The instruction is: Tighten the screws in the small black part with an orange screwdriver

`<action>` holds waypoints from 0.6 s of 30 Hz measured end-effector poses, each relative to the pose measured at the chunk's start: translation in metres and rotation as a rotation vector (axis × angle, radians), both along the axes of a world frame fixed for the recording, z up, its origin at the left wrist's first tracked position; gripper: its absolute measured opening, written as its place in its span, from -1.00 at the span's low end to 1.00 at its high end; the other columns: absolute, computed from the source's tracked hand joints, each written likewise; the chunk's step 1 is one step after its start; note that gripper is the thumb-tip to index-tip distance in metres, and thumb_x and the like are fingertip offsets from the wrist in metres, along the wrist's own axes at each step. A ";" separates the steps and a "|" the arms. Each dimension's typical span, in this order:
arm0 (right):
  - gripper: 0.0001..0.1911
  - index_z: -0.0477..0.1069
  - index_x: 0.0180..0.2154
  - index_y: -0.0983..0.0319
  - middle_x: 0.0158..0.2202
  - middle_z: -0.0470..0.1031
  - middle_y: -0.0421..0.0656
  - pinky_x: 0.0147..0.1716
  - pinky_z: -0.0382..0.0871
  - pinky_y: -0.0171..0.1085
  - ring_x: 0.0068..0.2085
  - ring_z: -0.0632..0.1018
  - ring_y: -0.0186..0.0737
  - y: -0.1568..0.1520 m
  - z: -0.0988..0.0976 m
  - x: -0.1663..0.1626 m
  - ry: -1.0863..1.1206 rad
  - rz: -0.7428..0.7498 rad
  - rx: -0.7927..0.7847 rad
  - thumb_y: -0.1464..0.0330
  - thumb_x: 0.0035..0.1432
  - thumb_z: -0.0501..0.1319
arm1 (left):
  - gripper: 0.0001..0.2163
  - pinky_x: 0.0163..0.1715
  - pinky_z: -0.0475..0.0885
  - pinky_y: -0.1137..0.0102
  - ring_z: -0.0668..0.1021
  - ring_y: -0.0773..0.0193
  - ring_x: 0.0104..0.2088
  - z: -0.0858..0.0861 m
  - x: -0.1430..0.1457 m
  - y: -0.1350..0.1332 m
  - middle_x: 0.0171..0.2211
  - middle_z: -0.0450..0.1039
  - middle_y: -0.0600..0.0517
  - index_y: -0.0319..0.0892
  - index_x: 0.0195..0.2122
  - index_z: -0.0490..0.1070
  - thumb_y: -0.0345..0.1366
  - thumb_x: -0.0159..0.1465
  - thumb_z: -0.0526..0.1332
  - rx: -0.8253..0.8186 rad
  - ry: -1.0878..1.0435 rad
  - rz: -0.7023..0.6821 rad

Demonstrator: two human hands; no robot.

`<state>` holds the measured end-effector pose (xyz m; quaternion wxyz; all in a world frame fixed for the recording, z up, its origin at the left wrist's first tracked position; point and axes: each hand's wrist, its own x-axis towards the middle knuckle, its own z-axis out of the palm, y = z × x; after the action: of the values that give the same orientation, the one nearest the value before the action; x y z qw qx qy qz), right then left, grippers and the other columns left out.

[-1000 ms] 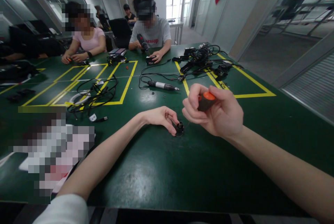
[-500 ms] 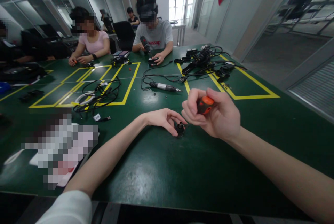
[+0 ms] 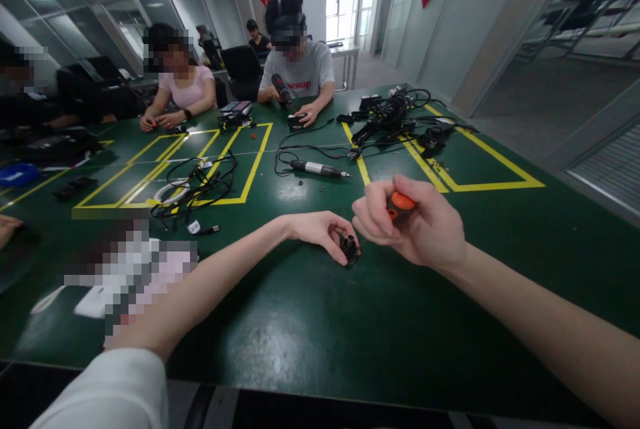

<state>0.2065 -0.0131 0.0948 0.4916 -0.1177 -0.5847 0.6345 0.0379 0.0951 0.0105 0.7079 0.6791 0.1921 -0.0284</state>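
On the green table in front of me, my left hand (image 3: 325,234) has its thumb and fingers closed round a small black part (image 3: 349,249). The part has a round base and a short upright tube, and it rests at the table surface. Just to the right and higher, my right hand (image 3: 417,222) is wrapped round a screwdriver (image 3: 403,201) with a black and orange handle. The orange butt end of the handle faces me. Its shaft is mostly hidden behind my fingers, so I cannot tell whether the tip touches the black part.
Beyond my hands lies a corded electric screwdriver (image 3: 320,168). Coiled cables (image 3: 200,185) are at the left, and a black cable pile (image 3: 390,115) sits at the back right. A co-worker (image 3: 297,75) across the table holds a power tool; another person (image 3: 183,82) sits further left.
The screwdriver handle has turned a little within my right hand; its orange marking now shows further left. My left hand keeps its hold on the black part. The whole view has shifted slightly.
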 end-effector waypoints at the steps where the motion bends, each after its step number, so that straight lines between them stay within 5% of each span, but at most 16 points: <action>1: -0.50 0.32 -0.48 0.21 -0.67 0.09 -0.34 -0.66 -0.03 -0.33 -0.66 0.08 -0.39 0.000 -0.001 0.001 0.015 0.011 -0.001 0.05 0.42 0.06 | -0.55 -0.15 0.58 0.38 0.68 0.27 -0.24 0.000 0.000 -0.001 -0.19 0.67 -0.01 -0.23 -0.15 0.62 -0.36 -0.11 0.62 -0.011 -0.001 0.014; 6: -0.73 0.22 -0.31 0.14 -0.62 0.13 -0.40 -0.64 -0.05 -0.36 -0.64 0.04 -0.40 0.000 -0.003 0.006 0.050 0.004 -0.058 0.13 0.35 0.18 | -0.56 -0.22 0.57 0.41 0.66 0.32 -0.33 0.001 0.002 -0.001 -0.27 0.66 0.03 -0.24 -0.19 0.62 -0.33 -0.12 0.63 -0.048 0.019 -0.042; 18: -0.76 0.30 -0.30 0.14 -0.57 0.19 -0.32 -0.64 -0.05 -0.33 -0.61 0.10 -0.36 0.000 -0.007 0.015 0.070 -0.034 -0.147 0.15 0.37 0.14 | -0.49 -0.27 0.56 0.41 0.64 0.38 -0.38 -0.010 0.006 -0.002 -0.17 0.65 0.04 -0.19 -0.21 0.56 -0.20 -0.18 0.65 -0.078 0.019 -0.049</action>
<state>0.2216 -0.0128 0.0882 0.5124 -0.1413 -0.5169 0.6710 0.0437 0.0932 0.0000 0.7311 0.6552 0.1808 -0.0596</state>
